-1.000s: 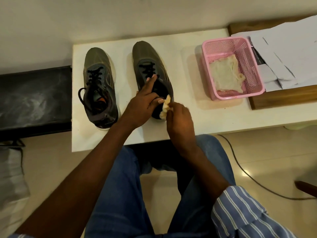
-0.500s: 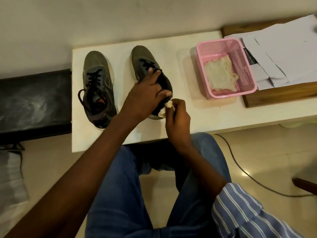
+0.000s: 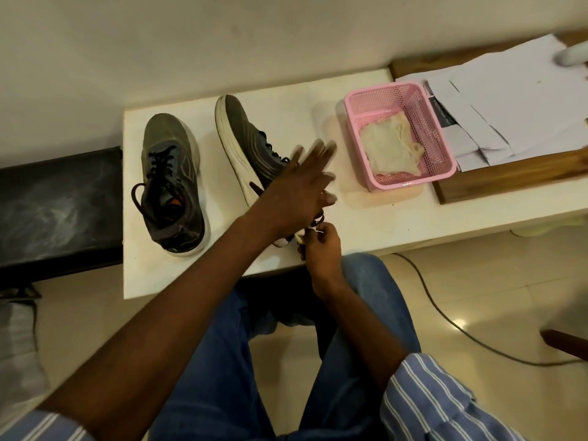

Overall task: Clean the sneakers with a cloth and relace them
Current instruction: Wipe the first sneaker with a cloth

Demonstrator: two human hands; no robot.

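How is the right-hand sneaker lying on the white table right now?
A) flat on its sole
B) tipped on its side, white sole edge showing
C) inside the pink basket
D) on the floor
B: the right-hand sneaker is tipped so its white sole edge faces the camera, unlike the other sneaker.

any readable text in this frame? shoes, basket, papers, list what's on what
No text can be read.
Left sneaker: orange patch inside, no letters legible.
Tipped sneaker: stripes on the side, no brand mark legible.
Pink basket: plain mesh, no label seen.
Papers: white and blank as seen; a dark sheet under them shows a faint mark, too small and blurred to read.
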